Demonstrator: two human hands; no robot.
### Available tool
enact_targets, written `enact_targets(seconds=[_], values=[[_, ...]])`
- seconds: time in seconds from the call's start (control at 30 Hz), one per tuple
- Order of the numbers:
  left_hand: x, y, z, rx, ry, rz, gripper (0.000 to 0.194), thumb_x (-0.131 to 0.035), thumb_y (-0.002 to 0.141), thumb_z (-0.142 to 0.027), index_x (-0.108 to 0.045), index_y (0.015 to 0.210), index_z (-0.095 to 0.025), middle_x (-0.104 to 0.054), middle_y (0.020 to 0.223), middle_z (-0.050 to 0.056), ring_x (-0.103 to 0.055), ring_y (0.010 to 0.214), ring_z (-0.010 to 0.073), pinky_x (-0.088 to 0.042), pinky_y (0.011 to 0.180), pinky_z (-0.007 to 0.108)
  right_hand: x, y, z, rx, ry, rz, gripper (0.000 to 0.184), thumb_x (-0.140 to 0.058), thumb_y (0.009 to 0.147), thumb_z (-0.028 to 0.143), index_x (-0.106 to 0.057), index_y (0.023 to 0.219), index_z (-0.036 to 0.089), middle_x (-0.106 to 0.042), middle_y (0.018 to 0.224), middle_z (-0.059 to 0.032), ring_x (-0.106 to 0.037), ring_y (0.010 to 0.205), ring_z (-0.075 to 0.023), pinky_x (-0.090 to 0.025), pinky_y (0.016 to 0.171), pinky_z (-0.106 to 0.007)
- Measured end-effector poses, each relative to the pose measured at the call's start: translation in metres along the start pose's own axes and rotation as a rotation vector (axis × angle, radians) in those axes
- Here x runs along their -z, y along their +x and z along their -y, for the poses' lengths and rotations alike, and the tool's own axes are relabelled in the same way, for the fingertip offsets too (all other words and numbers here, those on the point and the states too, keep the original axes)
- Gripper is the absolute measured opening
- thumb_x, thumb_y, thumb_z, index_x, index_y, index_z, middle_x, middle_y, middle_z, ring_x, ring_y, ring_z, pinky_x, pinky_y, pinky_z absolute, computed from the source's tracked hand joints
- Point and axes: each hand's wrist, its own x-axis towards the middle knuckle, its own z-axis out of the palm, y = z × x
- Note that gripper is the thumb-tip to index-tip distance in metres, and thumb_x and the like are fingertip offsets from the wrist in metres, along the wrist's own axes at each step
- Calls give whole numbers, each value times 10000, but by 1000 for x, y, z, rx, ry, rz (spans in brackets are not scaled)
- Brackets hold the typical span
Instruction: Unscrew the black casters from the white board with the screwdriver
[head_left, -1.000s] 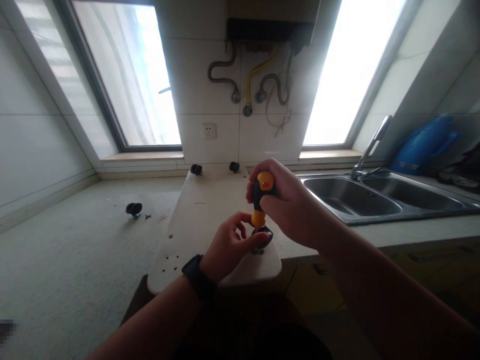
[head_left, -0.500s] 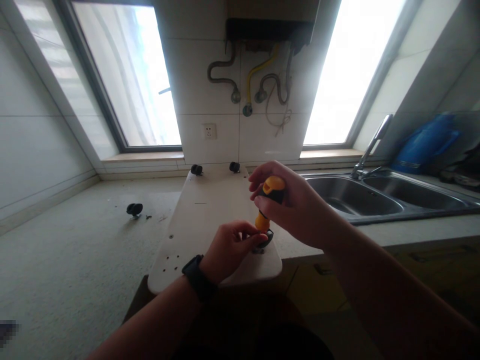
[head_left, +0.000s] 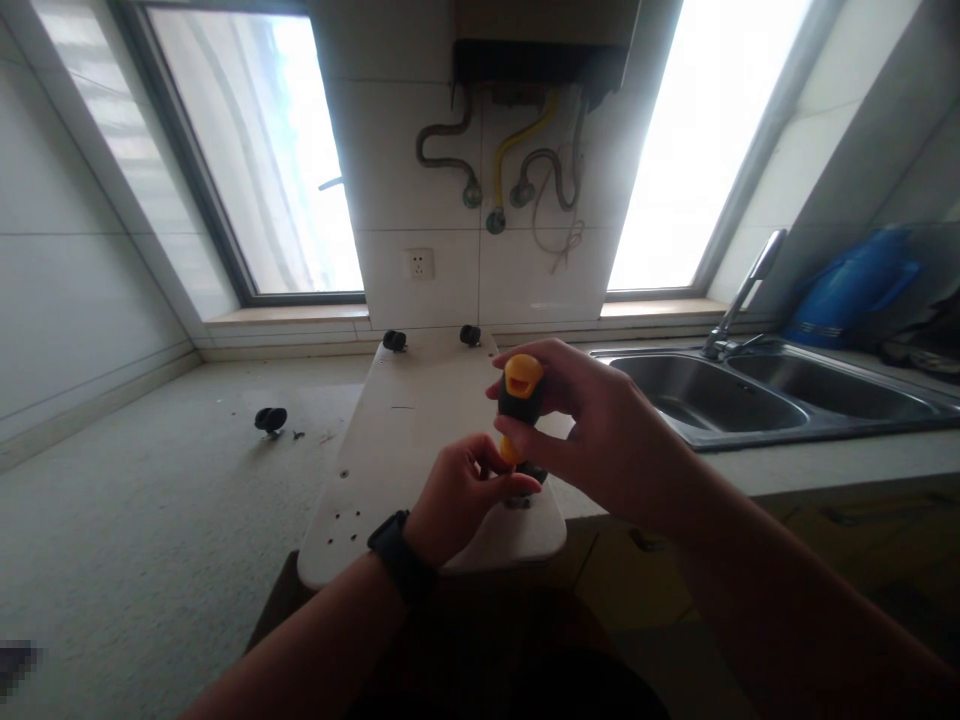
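We see the right hand (head_left: 585, 425) with its grip closed around a yellow-and-black screwdriver (head_left: 521, 395), held upright over the near right corner of a white board (head_left: 420, 440). We cannot make out any lettering on its handle, and its tip is hidden behind the fingers. The left hand (head_left: 461, 490) keeps a narrow grip, thumb and fingers drawn together at the screwdriver's foot, beside a black caster (head_left: 535, 473); we cannot tell whether they pinch the shaft, a screw or the caster itself. That caster is mostly covered, with a bit of its metal plate (head_left: 517, 503) showing below the thumb.

Two black twin-wheel casters (head_left: 394, 341) stand at the board's far end, and a loose caster (head_left: 271, 420) lies on the speckled tabletop (head_left: 165, 500) to the left, next to small dark screws (head_left: 298, 435) too blurred to count. The smartwatch (head_left: 402, 552) on the left wrist shows a dark, unreadable face. At the lower left edge, a dark object (head_left: 15, 662) is cut off and pixelated.
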Motion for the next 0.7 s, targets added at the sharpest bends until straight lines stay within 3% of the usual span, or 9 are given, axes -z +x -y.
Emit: enact_targets(seconds=[0.13,0.33,0.7], values=[[-1,0,0,-17,58,-46,414,-920,641,-443,-641,776,-168,-603,703,-15,-459,624,116,-376,585,241,1,0,1,21,51,31,468,-703,793,206,-630,1254,238,-741,1058,-36,-729,909,-184,-619,775,-323],[-1,-2,-5,-22,94,-17,376,-884,695,-460,-663,798,-173,-593,709,-21,-427,638,119,-348,590,245,3,0,-1,39,66,16,496,-711,795,201,-632,1285,216,-748,1062,-46,-742,922,-191,-638,798,-324],[-1,-3,-6,-22,81,-15,296,-784,809,-449,-712,851,-165,-659,809,29,-515,691,139,-401,638,266,10,3,0,45,258,-150,475,-780,756,183,-638,1209,154,-768,1018,-64,-756,922,-193,-660,813,-316]])
